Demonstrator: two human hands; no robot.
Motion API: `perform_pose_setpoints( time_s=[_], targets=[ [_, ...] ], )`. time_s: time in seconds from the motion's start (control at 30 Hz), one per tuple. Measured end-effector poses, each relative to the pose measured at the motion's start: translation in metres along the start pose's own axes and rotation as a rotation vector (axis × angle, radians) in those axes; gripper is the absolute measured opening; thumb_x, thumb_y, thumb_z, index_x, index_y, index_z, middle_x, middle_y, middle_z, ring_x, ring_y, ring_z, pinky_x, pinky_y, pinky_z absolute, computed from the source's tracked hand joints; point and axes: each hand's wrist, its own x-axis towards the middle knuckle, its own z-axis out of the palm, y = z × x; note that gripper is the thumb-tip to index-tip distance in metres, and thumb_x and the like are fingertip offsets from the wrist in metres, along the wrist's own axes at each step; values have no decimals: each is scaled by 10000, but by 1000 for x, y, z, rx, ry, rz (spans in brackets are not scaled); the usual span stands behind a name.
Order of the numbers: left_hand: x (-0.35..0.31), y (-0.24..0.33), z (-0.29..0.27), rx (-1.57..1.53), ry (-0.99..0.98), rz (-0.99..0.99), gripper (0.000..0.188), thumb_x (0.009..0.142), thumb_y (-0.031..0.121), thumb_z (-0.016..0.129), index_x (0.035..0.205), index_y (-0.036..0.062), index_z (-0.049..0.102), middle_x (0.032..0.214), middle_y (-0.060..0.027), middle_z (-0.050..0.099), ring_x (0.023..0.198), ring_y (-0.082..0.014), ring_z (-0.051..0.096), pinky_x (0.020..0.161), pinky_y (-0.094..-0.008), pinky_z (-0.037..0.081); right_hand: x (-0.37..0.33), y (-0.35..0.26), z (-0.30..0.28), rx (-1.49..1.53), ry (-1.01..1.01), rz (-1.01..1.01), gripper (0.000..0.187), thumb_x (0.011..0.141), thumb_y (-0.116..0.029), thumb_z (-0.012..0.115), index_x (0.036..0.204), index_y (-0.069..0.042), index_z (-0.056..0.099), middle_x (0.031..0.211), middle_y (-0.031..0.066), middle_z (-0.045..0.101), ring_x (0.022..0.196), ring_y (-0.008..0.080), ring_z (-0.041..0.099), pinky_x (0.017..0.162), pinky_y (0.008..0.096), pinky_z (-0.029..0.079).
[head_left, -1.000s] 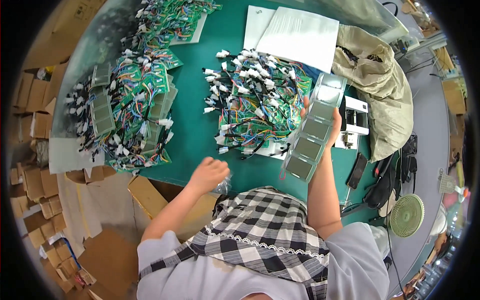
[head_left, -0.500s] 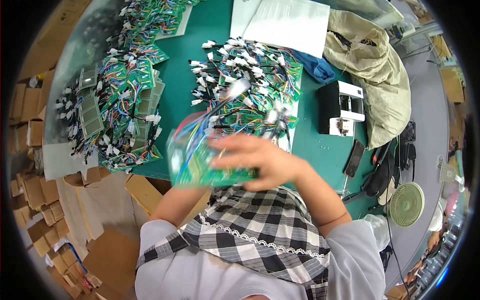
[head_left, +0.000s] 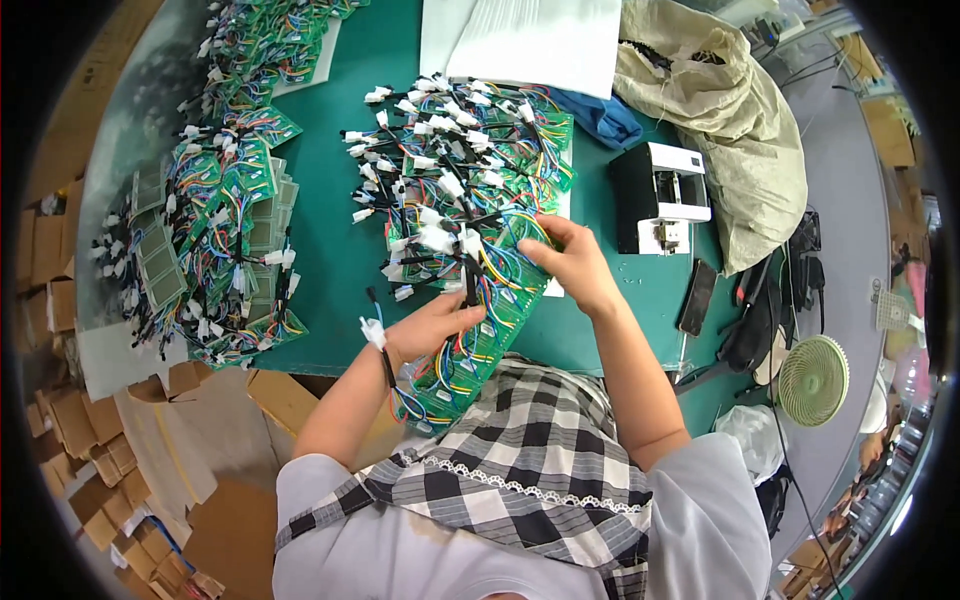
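As I see it through the head camera, the circuit-board strip now lies slantwise in front of me, wired face up, its lower end over the checked apron; one second earlier it was held off to the right with its grey panels showing, and half a second earlier it was a blur beneath the right hand. The left hand, previously empty, is now clamped on the strip's left edge, thumb on top and the fingers beneath largely hidden; the right hand closes thumb and forefinger at its upper end, though I cannot tell whether on board or wire. The strip's far end merges with the central pile of wired boards, whose lower layers are covered; a loose white connector lies across the left wrist. The left-hand pile and white sheets are cut off above. To the right stand a black-and-white device, phone, sack and green fan, well clear of the hands.
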Motion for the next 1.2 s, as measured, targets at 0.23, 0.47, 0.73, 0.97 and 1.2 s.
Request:
perform_pose_setpoints(
  time_s=[0.23,0.47,0.73,0.97,1.2],
  targets=[
    [-1,-20,10,-198,110,3,449,1014,352,563,1311,16,537,1109,3,622,981,-69,553,872,-249,457,-9,-2,18,-573,157,-264,391,803,-106,792,1156,9,669,997,161,723,823,207,706,739,322,544],
    [-3,-14,3,-282,220,17,388,1027,292,552,1319,37,537,1155,3,614,1031,-81,540,915,-266,450,-2,-15,33,-631,82,-354,407,800,-103,789,1178,-14,668,1005,156,723,854,225,702,780,309,545],
    [15,-8,-6,69,425,123,297,1003,269,593,1158,19,632,1013,3,659,907,-89,571,817,-281,470,4,-4,35,-559,-69,-221,450,821,-110,733,1245,-21,610,1097,185,687,954,345,684,791,402,543],
    [24,-5,7,167,553,206,243,986,296,609,939,58,626,756,58,540,722,-77,445,673,-293,396,0,3,37,-870,9,-489,451,803,-36,729,1243,-77,636,933,168,673,841,346,673,711,393,539],
    [18,-19,13,52,449,186,246,996,300,598,994,55,622,837,58,540,779,-70,445,706,-287,401,87,29,-32,-1043,207,-170,414,853,-173,694,1257,-103,635,1185,136,635,1125,379,575,936,432,467]
  ],
)
